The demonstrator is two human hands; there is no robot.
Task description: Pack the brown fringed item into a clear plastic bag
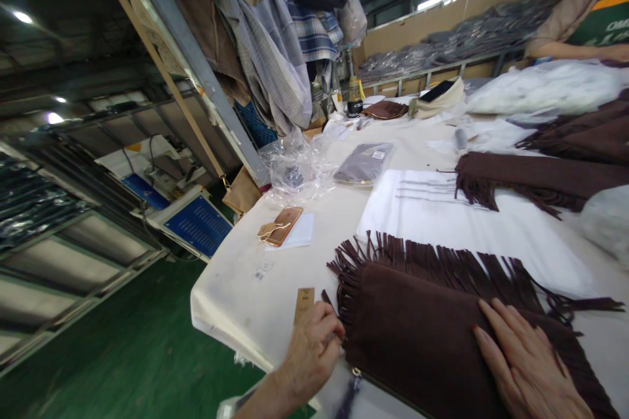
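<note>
A dark brown fringed bag (417, 334) lies flat at the table's near edge, its fringe spread along the far and right sides. My right hand (528, 357) rests on the bag with its fingers stretched out. My left hand (314, 347) is closed in a pinch at the bag's left edge; what sits between the fingertips is hidden. Just beyond those fingers shows a brown card tag (304, 303), partly covered by the hand. A zipper end with a gold ring (356, 373) hangs at the bag's lower left corner, with a dark tassel below it.
On the white-covered table (236, 294) lie a phone (285, 226), a bagged grey pouch (364, 162), crumpled clear plastic (299, 167) and another fringed brown piece (540, 177). A metal post (196, 72) rises at the left corner. Across the table is another person's arm (570, 26).
</note>
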